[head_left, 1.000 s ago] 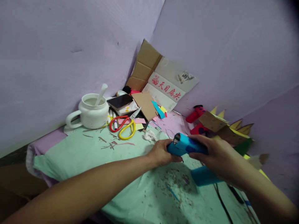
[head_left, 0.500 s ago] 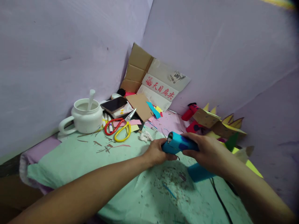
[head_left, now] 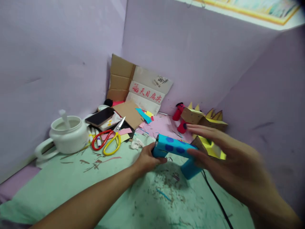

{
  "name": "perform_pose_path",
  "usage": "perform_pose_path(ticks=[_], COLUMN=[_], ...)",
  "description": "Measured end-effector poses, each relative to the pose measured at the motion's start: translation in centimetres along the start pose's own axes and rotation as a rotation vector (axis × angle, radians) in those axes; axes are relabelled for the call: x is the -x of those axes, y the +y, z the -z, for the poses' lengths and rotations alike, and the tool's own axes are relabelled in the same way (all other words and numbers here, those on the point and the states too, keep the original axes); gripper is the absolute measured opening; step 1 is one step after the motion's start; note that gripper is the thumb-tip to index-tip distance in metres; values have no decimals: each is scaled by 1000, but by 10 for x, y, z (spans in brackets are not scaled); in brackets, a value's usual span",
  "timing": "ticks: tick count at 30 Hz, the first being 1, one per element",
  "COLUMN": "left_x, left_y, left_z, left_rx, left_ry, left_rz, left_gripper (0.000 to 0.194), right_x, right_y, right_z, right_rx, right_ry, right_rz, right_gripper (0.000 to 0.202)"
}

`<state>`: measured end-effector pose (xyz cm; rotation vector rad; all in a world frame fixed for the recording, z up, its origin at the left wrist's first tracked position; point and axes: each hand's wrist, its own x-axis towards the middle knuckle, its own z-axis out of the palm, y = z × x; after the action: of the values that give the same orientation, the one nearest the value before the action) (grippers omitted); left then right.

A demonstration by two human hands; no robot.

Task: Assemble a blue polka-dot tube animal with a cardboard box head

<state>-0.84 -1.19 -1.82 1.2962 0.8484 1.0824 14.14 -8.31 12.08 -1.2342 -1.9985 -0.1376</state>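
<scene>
A blue paper-covered tube (head_left: 175, 145) with darker blue spots lies sideways in front of me. My left hand (head_left: 148, 158) grips its left end, thumb on the near side. A second blue tube (head_left: 190, 168) slants down beneath the right end; whether the two are joined I cannot tell. Fingers apart and slightly blurred, my right hand (head_left: 228, 156) is at the tube's right end, its thumb overlapping that end in view. Behind this hand, part of a yellow paper piece (head_left: 212, 148) shows.
Red-and-yellow-handled scissors (head_left: 111, 135), a phone (head_left: 100, 116) and a white mug (head_left: 69, 136) stand or lie to the left. An unfolded cardboard box (head_left: 145, 86) leans at the wall. Cardboard figures with yellow spikes (head_left: 202, 119) sit back right. A black cable (head_left: 218, 200) crosses the green cloth (head_left: 119, 197).
My right hand has let go of the blue tube and opened, moving to the right. My left hand still holds its left end. The view has shifted to the right.
</scene>
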Motion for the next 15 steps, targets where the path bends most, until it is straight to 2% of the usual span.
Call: perform_pose_path(ticks=[1,3,4,6,7,10,12,15], left_x=[0,-1,-2,-3,-4,-5,-4,-2], left_y=[-1,-2,-3,-6,-8,-10,-7,0], left_z=[0,-1,-1,-1,0,0,0,-1], left_rx=[-5,-19,-29,-33,-34,-57,-86,-136], left_ry=[10,30,33,29,26,20,24,27], left_rz=[5,0,-6,-5,1,17,29,56], left_gripper=[34,32,31,31,32,35,36,39], right_x=[9,30,42,68,81,113,121,114], right_y=[-3,-1,6,29,45,90,108,119], right_z=[9,22,25,26,24,10,-3,-22], right_rx=[-38,-79,-92,-127,-152,-280,-453,-645], right_ry=[159,443,548,630,622,445,253,88], right_rz=[-76,-352,-502,-767,-847,-1039,-1025,-895], right_gripper=[25,18,20,30,33,37,38,43])
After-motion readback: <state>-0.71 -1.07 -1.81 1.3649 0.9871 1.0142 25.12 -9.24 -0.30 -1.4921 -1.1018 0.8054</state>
